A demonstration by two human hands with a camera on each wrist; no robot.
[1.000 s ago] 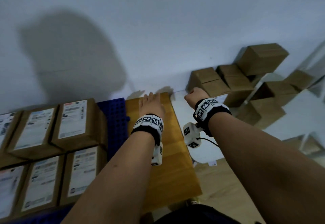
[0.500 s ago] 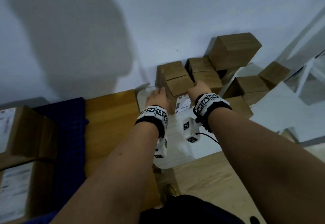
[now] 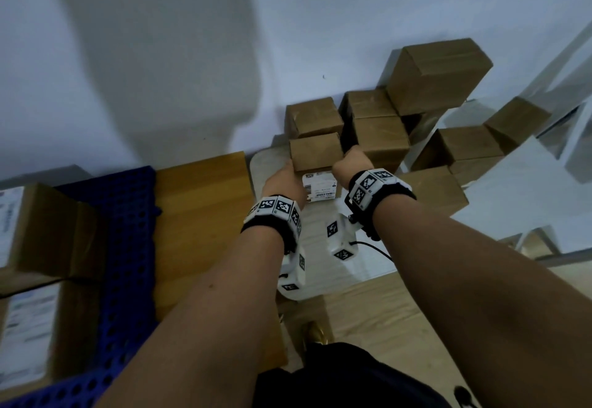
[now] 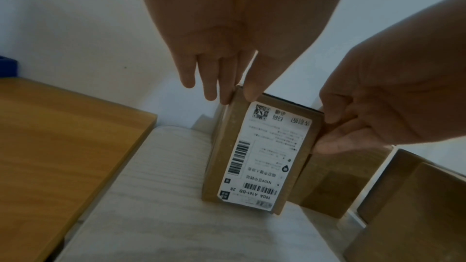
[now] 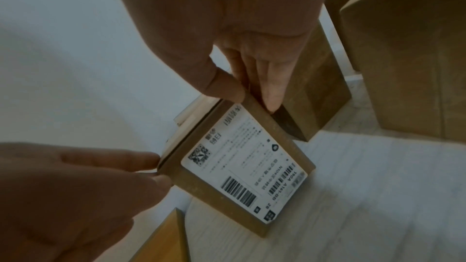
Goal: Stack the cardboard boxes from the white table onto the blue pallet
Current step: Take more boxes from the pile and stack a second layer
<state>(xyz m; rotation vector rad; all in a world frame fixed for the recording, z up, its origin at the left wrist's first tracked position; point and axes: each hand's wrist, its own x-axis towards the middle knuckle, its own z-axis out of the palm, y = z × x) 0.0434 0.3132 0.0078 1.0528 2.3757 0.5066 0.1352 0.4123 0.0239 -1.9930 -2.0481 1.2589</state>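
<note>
While both arms reach forward over the white table [image 3: 323, 231], the left hand [image 3: 283, 180] and the right hand [image 3: 350, 164] close on one cardboard box [image 3: 315, 151] from either side. The box stands on the table's near left part, its labelled face [image 4: 264, 154] turned toward the person. In the left wrist view the left fingers [image 4: 227, 79] lie straight along the box's left side with the thumb on the front edge, pinching that corner. The right hand [image 4: 388, 107] curls round the opposite edge: in the right wrist view its thumb [image 5: 221, 85] presses the front face and its fingers [image 5: 267, 79] run down the right side, in the gap beside a neighbouring box [image 5: 312, 95]. The box's lower edge appears tilted off the table surface in that view, though I cannot tell for certain.

More brown boxes [image 3: 432, 77] are piled behind and to the right, against the wall [image 3: 160, 39]. To the left sits a wooden board [image 3: 198, 225], and beyond it the blue pallet [image 3: 128, 247] with labelled boxes [image 3: 48, 231] already lying on it
</note>
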